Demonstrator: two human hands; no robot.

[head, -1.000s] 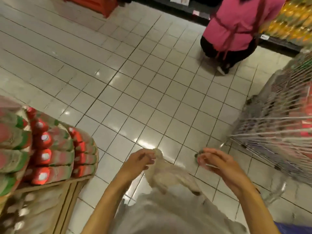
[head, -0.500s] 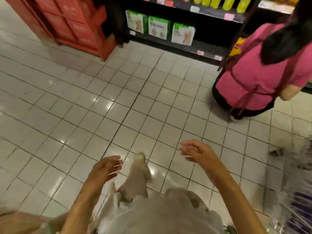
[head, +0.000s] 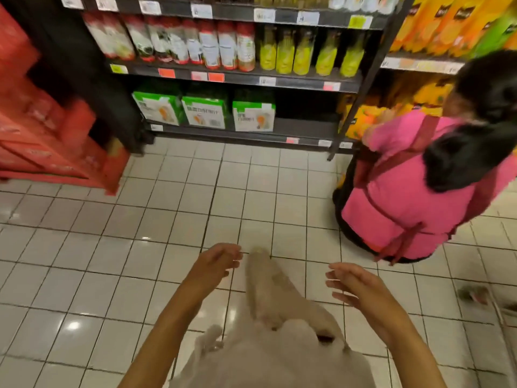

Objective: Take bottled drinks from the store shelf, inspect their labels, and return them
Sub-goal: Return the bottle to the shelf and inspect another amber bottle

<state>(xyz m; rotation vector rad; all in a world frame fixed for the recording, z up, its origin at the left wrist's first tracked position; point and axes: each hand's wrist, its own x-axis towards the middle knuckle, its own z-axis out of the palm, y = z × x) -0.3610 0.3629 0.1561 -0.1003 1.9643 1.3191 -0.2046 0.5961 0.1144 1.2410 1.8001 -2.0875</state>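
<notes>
Red crates [head: 47,141] sat stacked far left, clear of the path. Left hand [head: 216,263] was empty, fingers [head: 233,254] loosely spread; right hand [head: 356,284] likewise empty, fingers relaxed and apart, both held low over the tiled floor [head: 140,219]. Target bottles were on the far shelf [head: 251,79]: red-capped bottles [head: 223,46] left of centre, yellow-green bottles [head: 302,51] just right of them, boxed cartons [head: 207,112] one tier below. A person in pink [head: 414,197] crouched far right by the orange juice bay. Judgement: approach step. Close in square on the centre bay, stay left of the crouching person, pick a front-row bottle by the body, label facing out.
</notes>
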